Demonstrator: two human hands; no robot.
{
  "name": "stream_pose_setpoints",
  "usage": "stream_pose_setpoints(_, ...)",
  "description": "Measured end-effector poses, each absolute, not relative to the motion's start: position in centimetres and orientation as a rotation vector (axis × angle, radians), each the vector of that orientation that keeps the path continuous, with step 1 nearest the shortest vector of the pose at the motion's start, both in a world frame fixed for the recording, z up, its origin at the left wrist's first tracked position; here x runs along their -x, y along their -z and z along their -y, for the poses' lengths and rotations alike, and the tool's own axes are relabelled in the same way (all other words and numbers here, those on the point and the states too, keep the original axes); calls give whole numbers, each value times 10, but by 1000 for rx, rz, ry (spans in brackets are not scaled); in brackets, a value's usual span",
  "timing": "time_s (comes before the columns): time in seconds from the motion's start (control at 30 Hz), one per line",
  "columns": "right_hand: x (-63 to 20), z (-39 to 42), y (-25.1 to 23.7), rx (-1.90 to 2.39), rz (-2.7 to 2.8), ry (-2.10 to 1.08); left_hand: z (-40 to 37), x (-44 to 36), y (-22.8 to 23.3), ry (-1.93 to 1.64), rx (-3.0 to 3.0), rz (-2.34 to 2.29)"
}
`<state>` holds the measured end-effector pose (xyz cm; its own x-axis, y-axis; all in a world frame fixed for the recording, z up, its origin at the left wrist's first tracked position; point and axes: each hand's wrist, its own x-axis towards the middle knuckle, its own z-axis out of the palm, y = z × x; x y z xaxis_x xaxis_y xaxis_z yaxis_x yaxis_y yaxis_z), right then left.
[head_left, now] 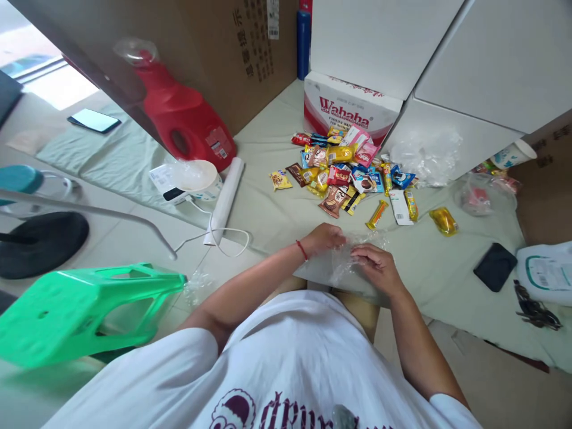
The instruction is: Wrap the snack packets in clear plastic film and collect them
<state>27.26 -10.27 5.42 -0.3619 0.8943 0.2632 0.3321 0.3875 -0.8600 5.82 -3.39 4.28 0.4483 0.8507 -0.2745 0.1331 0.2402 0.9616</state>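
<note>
Clear plastic bag (353,262) lies on the mat just before the person's knees, pinched between left hand (324,239) and right hand (378,267). The thin, slippery film may tear or slip; the snack pile (346,173) lies near.

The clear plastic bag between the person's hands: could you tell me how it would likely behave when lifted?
The clear plastic bag looks thin and crinkled, so probably floppy and very light. Both the left hand and right hand rest on it; its glossy film may be slippery.
</note>
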Motion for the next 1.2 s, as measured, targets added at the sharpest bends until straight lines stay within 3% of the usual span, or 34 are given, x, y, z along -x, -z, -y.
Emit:
stream_pose_setpoints(0.23,-326,143,-49,1420,1732,-804,46,-22,-30,-1015,-850,-1259)
stream_pose_setpoints(0.47,-358,153,-47,1448,1796,-1107,83,-9,-20,-1227,-1092,-1406)
stream_pose_setpoints(0.7,-303,112,-38,1587,1793,-1067,91,-33,-28,-1263,-1171,-1295)
stream_pose_setpoints(0.97,-254,69,-24,1472,820,-1161,129,-8,-14,-1188,-910,-1475)
stream_pose_setpoints(1.2,-253,65,-34,1461,956,-1196,165,40,-43,-1214,-1148,-1613)
